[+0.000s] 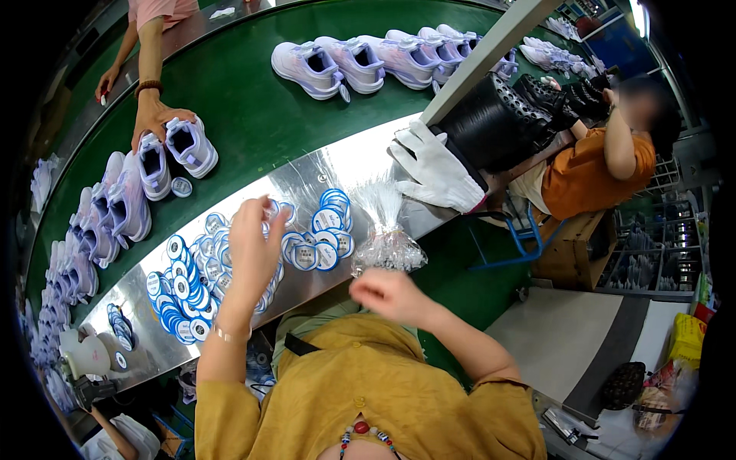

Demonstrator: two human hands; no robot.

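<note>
Above the heap of round blue-and-white tags [188, 287] on the steel bench hangs my left hand [254, 239], its fingers bent inward; anything between them is hidden. A smaller pile of the same tags [327, 239] lies to its right. My right hand [392, 296] is at the bench's near edge with its fingers curled together, slightly blurred, and I cannot make out what it pinches. Just beyond it lies a bundle of clear plastic loop fasteners [383, 222], spread out like a fan at the far end.
White-and-lilac sneakers [307, 69] stand in rows on the green conveyor [245, 115]. Across it, another person's hand [157, 119] touches a pair. A white glove [437, 169] lies by black shoes [540, 92] and a slanted post [491, 61]. A co-worker in orange [594, 176] sits at right.
</note>
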